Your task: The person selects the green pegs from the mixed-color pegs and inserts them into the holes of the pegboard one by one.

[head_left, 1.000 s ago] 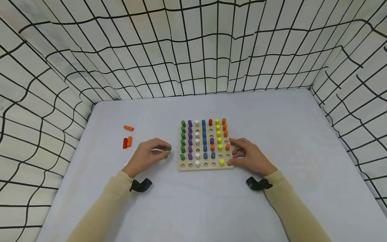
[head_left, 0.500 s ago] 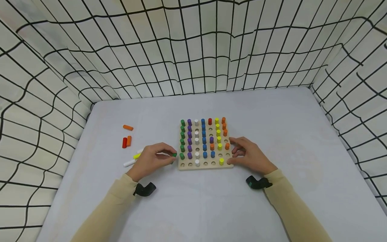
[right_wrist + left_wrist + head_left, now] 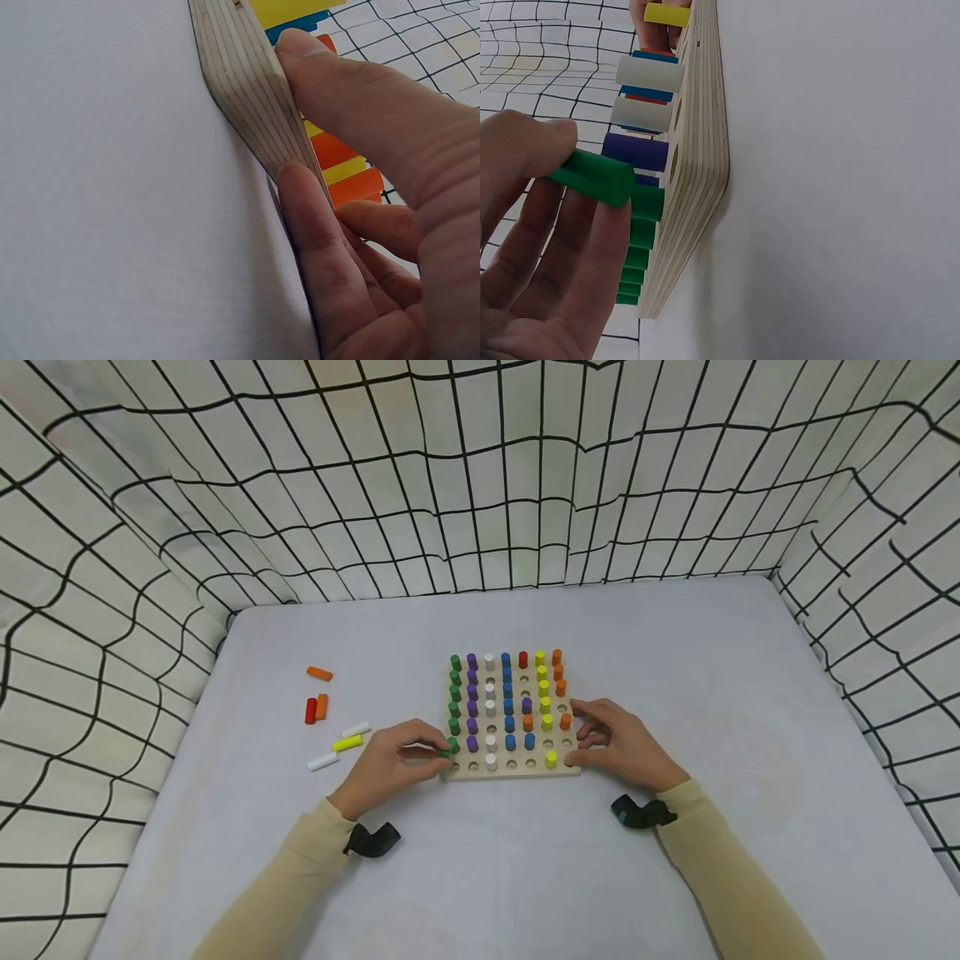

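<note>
**Green peg poised at the board's near-left corner**

The green peg (image 3: 592, 177) sits pinched between the thumb and fingertips of the left hand (image 3: 390, 767), right at the near-left corner of the wooden pegboard (image 3: 517, 771). In the left wrist view its long axis is tilted, not square to the board face: its free end lies against the nearest standing peg of the green column (image 3: 454, 702), above the near-left corner. Whether that end has entered a hole cannot be told. The peg lies directly at the left hand's fingertips and well across the board from the right hand (image 3: 618, 745).

The right hand clamps the board's near-right corner, thumb on the top face and a finger under the edge, as the right wrist view shows. The two hands are apart, one at each near corner.

Columns of purple, white, blue, yellow and orange pegs stand on the board, with several holes bare. On the table (image 3: 480, 877) to the left lie loose pegs (image 3: 337, 735): orange, red, white and yellow.
</note>
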Available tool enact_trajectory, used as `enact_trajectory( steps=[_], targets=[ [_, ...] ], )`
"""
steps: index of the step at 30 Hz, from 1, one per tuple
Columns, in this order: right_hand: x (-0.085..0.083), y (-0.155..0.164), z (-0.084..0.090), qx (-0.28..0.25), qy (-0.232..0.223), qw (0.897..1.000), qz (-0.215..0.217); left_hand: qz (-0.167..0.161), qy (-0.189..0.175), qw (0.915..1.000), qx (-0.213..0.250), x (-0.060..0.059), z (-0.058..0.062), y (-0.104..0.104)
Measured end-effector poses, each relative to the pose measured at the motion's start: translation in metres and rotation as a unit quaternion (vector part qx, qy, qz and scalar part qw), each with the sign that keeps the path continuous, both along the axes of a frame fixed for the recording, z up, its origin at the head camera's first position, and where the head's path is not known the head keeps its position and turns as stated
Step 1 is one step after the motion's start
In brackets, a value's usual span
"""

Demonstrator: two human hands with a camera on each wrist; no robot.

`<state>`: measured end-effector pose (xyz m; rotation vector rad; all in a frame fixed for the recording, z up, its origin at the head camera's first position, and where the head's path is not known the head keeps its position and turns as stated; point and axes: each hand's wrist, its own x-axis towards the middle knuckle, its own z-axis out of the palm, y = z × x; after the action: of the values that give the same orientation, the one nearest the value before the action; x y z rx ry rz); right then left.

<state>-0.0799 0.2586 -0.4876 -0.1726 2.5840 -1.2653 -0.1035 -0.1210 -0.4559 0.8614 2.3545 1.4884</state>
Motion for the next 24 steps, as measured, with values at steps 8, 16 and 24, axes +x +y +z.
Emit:
enact_trajectory(
  steps=[8, 16, 24],
  targets=[
    [-0.001, 0.0, 0.0, -0.004, -0.004, 1.0, -0.001, -0.016, 0.025, 0.9994, -0.017, 0.006, -0.004, 0.01],
    [0.0, -0.001, 0.001, -0.002, 0.0, 1.0, -0.001, 0.004, 0.041, 0.9988, -0.025, 0.008, -0.009, 0.014],
    [0.0, -0.001, 0.002, 0.0, -0.002, 1.0, 0.002, 0.027, 0.034, 0.999, 0.005, 0.012, -0.017, 0.015]
  ],
)
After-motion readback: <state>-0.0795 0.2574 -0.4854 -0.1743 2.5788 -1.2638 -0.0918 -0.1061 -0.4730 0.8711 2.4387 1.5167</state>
